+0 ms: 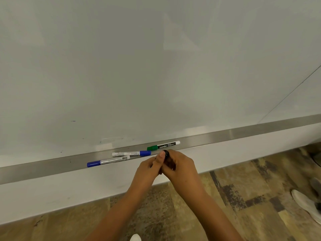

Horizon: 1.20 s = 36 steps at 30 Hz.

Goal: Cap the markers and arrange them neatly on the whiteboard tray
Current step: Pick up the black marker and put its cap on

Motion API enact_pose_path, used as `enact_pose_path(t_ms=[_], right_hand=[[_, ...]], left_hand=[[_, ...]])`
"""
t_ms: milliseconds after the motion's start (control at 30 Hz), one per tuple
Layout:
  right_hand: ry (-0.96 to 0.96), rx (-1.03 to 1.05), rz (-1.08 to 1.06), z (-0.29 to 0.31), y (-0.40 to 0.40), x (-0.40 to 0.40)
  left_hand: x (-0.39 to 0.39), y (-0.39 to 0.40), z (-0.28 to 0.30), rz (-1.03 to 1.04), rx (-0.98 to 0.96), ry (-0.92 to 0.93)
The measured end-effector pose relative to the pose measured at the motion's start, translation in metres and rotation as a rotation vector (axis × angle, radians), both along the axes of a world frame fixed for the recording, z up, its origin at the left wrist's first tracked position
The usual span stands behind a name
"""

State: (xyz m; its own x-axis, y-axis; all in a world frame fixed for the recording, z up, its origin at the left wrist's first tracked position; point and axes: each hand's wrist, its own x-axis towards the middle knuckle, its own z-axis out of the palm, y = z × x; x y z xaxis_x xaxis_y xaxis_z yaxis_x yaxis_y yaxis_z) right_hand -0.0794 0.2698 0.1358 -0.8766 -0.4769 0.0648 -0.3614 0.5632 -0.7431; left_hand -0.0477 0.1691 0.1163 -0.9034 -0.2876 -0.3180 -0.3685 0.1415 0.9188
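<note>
I see left hand [149, 168] and right hand [178, 165] clamped together on a black marker [166, 153] just above tray [43, 168] edge; marker mostly hidden, cap status unclear.

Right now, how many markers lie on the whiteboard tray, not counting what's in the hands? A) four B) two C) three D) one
C: on the tray lie a green-capped marker and two blue-capped markers, while the left hand and right hand together grip a black item.
</note>
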Motion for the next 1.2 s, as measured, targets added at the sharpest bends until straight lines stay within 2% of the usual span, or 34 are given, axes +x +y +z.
enact_pose_path(t_ms=[200,367,633,733,933,1100,1200], right_hand=[[-0.032,-0.095,0.026,0.004,-0.007,-0.002],[-0.034,-0.157,0.032,-0.004,-0.003,-0.001],[-0.005,-0.057,0.010,-0.032,0.010,-0.001],[0.069,0.026,0.001,-0.036,0.012,-0.010],[0.100,0.062,0.034,-0.039,0.001,-0.039],[0.270,0.216,0.052,-0.059,0.001,-0.081],[0.236,0.361,0.021,-0.077,0.012,-0.105]], left_hand=[[-0.008,-0.004,0.017,0.039,0.100,-0.003],[-0.009,0.003,0.015,0.078,0.262,0.039],[-0.008,0.023,-0.004,0.059,0.455,0.028],[-0.010,0.021,-0.011,0.034,0.569,0.067],[-0.022,0.010,-0.001,0.092,0.634,0.101],[-0.022,-0.014,-0.014,0.172,0.518,0.015],[-0.003,-0.036,-0.031,0.278,0.462,-0.095]])
